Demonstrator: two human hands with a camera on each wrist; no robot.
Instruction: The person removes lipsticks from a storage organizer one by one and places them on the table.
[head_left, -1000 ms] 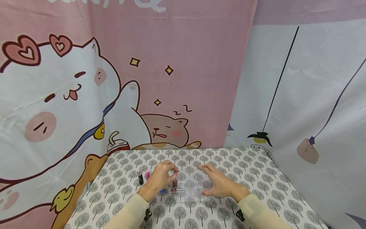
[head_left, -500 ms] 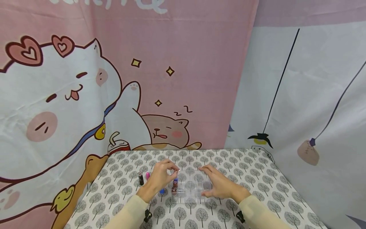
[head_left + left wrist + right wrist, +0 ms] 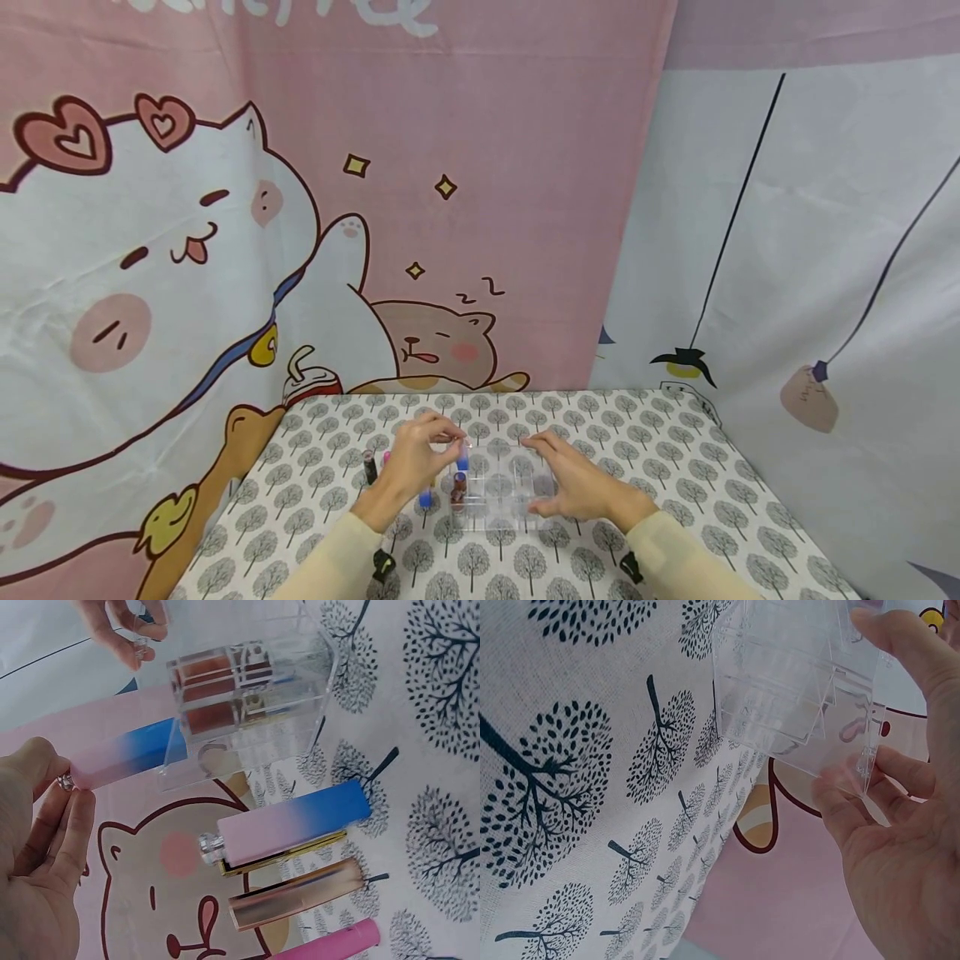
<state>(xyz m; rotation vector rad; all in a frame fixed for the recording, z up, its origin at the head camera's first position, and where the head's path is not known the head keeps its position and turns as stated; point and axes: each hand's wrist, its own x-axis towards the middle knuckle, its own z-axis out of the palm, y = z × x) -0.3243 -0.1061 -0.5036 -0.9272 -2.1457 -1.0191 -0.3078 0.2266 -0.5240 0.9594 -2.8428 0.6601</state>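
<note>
My left hand (image 3: 415, 457) pinches a pink-to-blue lipstick tube (image 3: 127, 756) by its small clear knob, between thumb and fingers. The tube's blue end overlaps the near edge of a clear compartment organizer (image 3: 324, 697) in the left wrist view. Two reddish-brown lip gloss tubes, one (image 3: 206, 677) beside the other (image 3: 210, 718), stand inside that organizer on its left side. With thumb at the front and fingers at the back, my right hand (image 3: 576, 482) holds the organizer's right side. Its compartments at that end show nothing inside in the right wrist view.
Left of the organizer stand a second pink-to-blue tube (image 3: 292, 821), a rose-gold tube (image 3: 296, 892) and a bright pink tube (image 3: 334, 943). A dark tube (image 3: 370, 467) stands farther left. A tree-print cloth (image 3: 480, 575) covers the table, with printed curtains behind it.
My left hand has risen slightly and shifted a little left; the blue end of its tube, hidden a second ago, now shows beneath the fingers. The right hand stays in place.
</note>
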